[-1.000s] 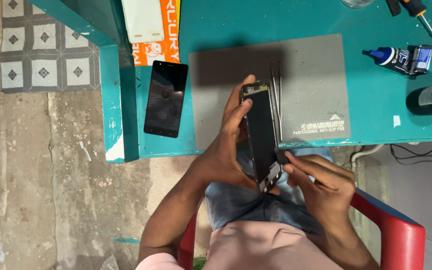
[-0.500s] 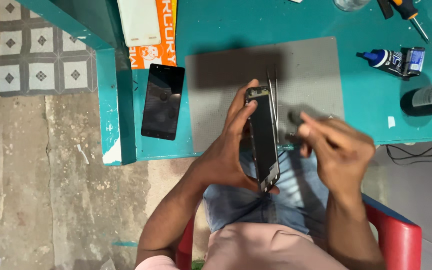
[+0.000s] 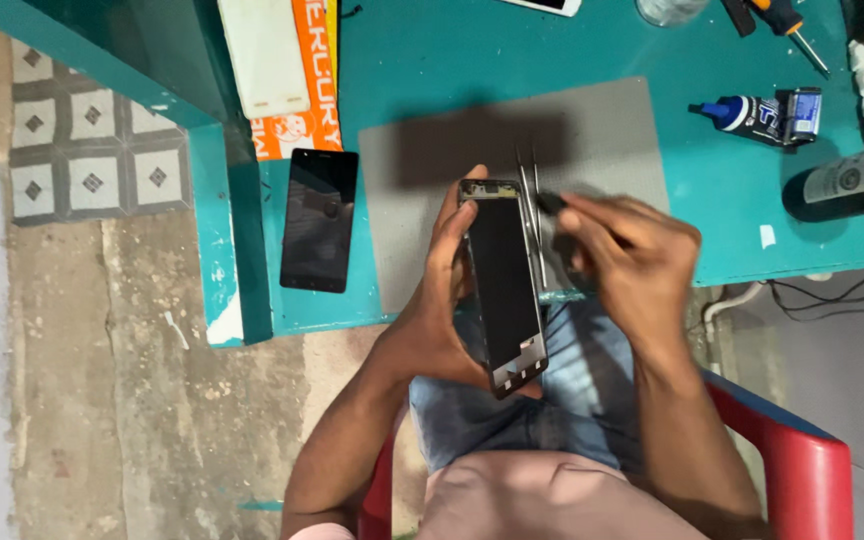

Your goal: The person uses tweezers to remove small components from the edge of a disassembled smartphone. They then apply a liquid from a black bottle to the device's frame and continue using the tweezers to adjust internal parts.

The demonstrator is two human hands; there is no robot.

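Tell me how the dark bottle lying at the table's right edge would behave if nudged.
The bottle lies on its side, so it would probably roll. It sits close to the table edge, so a push might send it off. It looks like glass, likely heavy and breakable, though that is hard to confirm.

Dark glass phone screen in a black frame (image 3: 503, 285), upright in the left hand (image 3: 439, 320), over the teal table's (image 3: 432, 60) near edge. Flat black rectangular screen panel (image 3: 319, 219) near the table's left edge. Orange printed package (image 3: 307, 85) under a white rectangular slab (image 3: 264, 55), far-left corner. Black bottle, white label (image 3: 845, 178), right edge. Small blue-capped labelled tube (image 3: 757, 115) near the far-right corner.
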